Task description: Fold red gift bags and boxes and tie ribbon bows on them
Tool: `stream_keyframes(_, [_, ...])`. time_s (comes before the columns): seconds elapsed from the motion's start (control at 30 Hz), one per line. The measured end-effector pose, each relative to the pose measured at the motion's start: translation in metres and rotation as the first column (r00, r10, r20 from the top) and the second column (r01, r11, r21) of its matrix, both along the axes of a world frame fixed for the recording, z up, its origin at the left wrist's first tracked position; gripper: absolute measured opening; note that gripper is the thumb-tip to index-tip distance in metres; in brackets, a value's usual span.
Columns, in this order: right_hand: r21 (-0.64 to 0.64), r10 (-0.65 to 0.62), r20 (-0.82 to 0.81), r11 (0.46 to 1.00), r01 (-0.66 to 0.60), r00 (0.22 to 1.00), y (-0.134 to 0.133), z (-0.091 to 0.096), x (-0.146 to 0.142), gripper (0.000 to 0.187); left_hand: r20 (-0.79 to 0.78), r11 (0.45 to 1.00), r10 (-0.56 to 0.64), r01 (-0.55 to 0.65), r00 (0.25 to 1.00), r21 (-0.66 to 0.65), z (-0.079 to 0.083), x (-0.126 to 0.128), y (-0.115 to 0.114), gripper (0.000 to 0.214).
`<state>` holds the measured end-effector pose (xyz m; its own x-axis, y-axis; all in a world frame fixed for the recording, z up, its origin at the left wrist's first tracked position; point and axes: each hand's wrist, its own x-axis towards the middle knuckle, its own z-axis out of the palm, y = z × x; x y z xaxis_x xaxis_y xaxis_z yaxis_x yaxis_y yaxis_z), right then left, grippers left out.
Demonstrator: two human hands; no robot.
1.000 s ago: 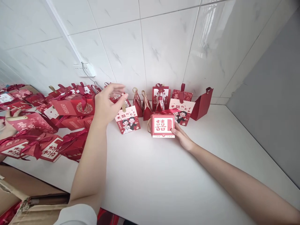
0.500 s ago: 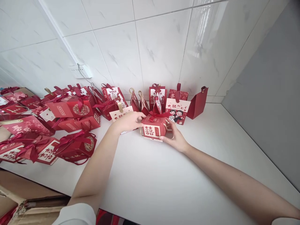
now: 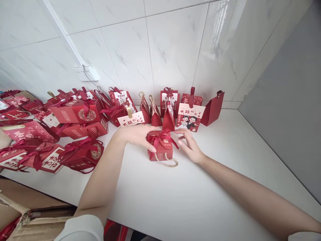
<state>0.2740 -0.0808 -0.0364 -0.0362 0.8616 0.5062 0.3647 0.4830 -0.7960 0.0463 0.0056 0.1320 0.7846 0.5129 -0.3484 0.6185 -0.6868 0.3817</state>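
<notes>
A small red gift box (image 3: pixel 161 150) with a red ribbon bow on top and a gold rope handle stands upright on the white table (image 3: pixel 175 201), just in front of the back row. My left hand (image 3: pixel 136 135) rests against its left side, thumb curled on the front corner. My right hand (image 3: pixel 189 145) hovers at the box's right side with fingers apart, just off it. Behind my left hand stands a white and red cartoon-couple box (image 3: pixel 131 119).
A row of red gift boxes and bags lines the tiled wall, among them a cartoon-couple box (image 3: pixel 190 117) and a plain red bag (image 3: pixel 212 107). A crowd of ribboned red boxes (image 3: pixel 75 112) fills the left. A cardboard carton (image 3: pixel 30 217) sits below the table's front edge.
The red box has been turned so its bow faces up and set down nearer to me. My left hand came from the back row to its side; my right hand has let go.
</notes>
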Motion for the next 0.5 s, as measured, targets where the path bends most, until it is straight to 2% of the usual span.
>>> stream_keyframes(0.07, [-0.084, 0.159, 0.005, 0.984, -0.158, 0.987, 0.003, -0.001, 0.001, 0.065, -0.016, 0.997, -0.076, 0.076, 0.997, 0.025, -0.003, 0.0, 0.002, 0.103])
stream_keyframes(0.13, [-0.162, 0.274, 0.103, 0.953, -0.256, 0.956, 0.007, -0.003, 0.0, 0.095, -0.035, 0.991, -0.124, 0.125, 0.992, 0.048, -0.006, 0.0, 0.004, 0.106])
stream_keyframes(0.2, [-0.186, 0.289, 0.244, 0.951, -0.248, 0.926, 0.009, -0.006, -0.002, 0.117, -0.048, 0.988, -0.138, 0.141, 0.989, 0.068, -0.009, 0.002, 0.006, 0.106])
stream_keyframes(0.23, [-0.179, 0.269, 0.297, 0.958, -0.224, 0.916, 0.009, -0.007, -0.002, 0.121, -0.05, 0.987, -0.137, 0.141, 0.989, 0.078, -0.01, 0.002, 0.007, 0.105])
stream_keyframes(0.3, [-0.156, 0.213, 0.307, 0.973, -0.171, 0.927, 0.009, -0.008, -0.003, 0.117, -0.041, 0.987, -0.11, 0.114, 0.993, 0.111, -0.013, 0.004, 0.009, 0.1])
stream_keyframes(0.43, [-0.178, 0.14, 0.065, 0.976, -0.126, 0.988, 0.009, -0.007, 0.0, 0.089, -0.035, 0.977, 0.041, -0.033, 0.999, 0.212, -0.014, 0.001, 0.014, 0.09])
stream_keyframes(0.5, [-0.187, 0.164, -0.011, 0.969, -0.163, 0.986, 0.01, -0.006, 0.001, 0.079, -0.04, 0.979, 0.035, -0.026, 0.999, 0.201, -0.012, -0.001, 0.013, 0.08])
